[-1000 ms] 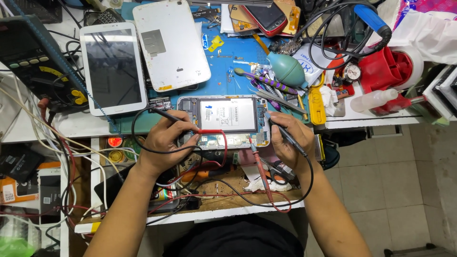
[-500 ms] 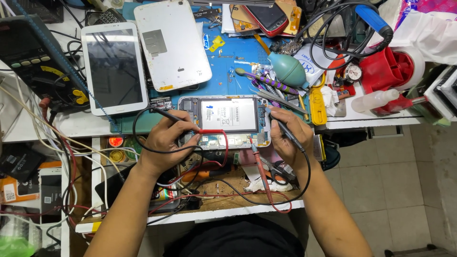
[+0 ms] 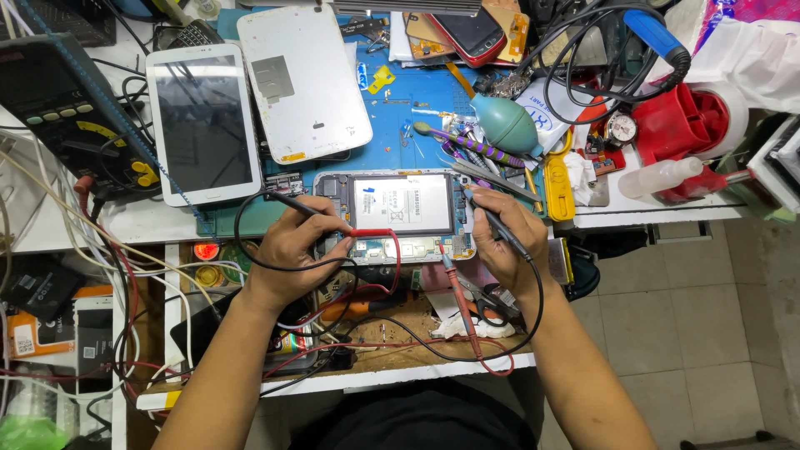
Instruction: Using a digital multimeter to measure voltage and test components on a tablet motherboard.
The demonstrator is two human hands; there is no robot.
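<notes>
While the left hand (image 3: 293,250) pinches a red-tipped probe (image 3: 371,233) against the opened tablet (image 3: 400,212), the right hand (image 3: 504,237) clamps a black probe (image 3: 500,227), its tip seemingly touching the tablet's right edge. Both rest on the blue mat (image 3: 417,108), near a white tablet (image 3: 200,125).

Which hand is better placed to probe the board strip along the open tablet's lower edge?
Left. The left hand holds a red probe over that strip; the right hand holds its black probe at the tablet right edge.
</notes>
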